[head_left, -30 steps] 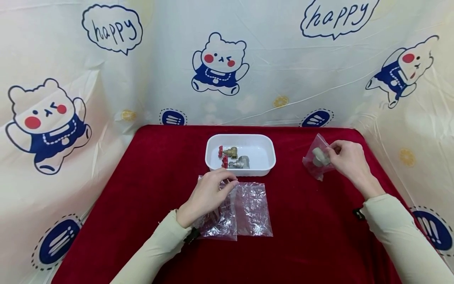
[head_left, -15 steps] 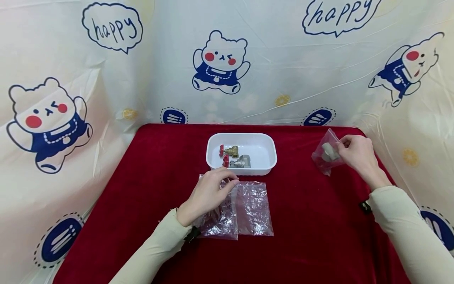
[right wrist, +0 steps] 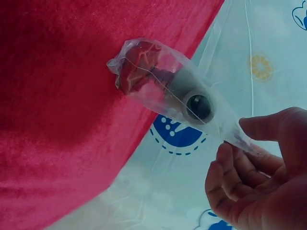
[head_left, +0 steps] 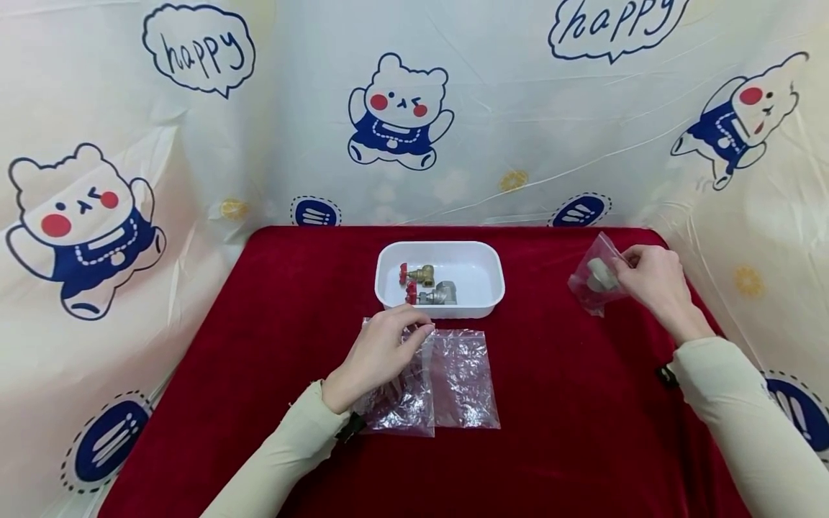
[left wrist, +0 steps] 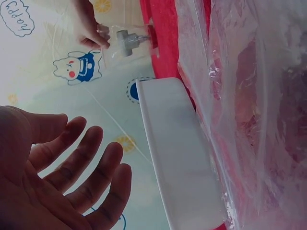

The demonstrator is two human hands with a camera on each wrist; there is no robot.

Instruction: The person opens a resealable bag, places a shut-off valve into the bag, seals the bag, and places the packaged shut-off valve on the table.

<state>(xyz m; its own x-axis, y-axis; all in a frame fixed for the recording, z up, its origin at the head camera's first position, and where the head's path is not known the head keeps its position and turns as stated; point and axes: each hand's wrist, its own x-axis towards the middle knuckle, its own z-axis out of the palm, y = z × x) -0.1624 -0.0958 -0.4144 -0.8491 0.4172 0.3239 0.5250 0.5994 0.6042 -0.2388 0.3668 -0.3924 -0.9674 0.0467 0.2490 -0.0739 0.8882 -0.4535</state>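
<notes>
My right hand (head_left: 650,284) pinched a bagged valve (head_left: 599,275) above the worktop's far right; my left hand (head_left: 378,356), fingers relaxed, rested on empty bags (head_left: 463,378) near the tray (head_left: 492,277). Bagging seemed mid-step; next called for setting it down.

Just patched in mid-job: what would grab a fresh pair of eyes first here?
The right hand pinches a clear bag holding a grey, red-handled valve above the red cloth's far right corner. At centre, a white tray holds two more valves, and the left hand rests on flat empty bags just in front.
</notes>
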